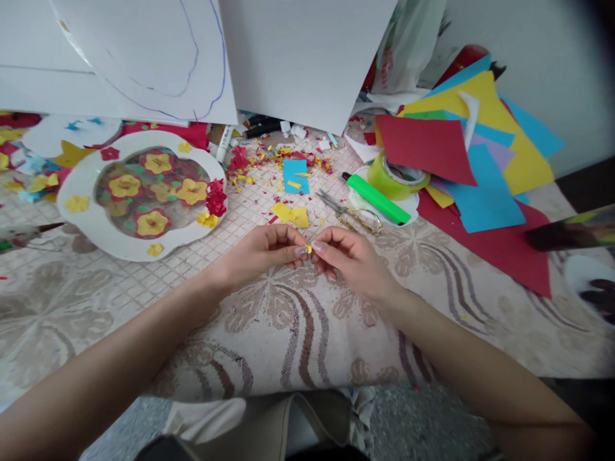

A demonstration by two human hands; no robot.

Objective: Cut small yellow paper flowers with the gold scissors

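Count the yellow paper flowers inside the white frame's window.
4, all inside the white frame: top, left, right, bottom. Loose yellow bits sit on the rim; more flowers may hide under the red cluster.

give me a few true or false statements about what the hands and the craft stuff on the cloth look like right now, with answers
1. Both hands pinch one small yellow paper scrap between them. True: the left hand and right hand meet at it.
2. The scissors are held in the right hand. False: they lie on the cloth beyond the hands, untouched.
3. The green marker lies beside the tape roll. True.
4. The white flower-shaped frame sits to the right of the hands. False: it lies to their left.
5. The blue paper piece is stuck onto the frame. False: it lies on the cloth among red and yellow scraps.
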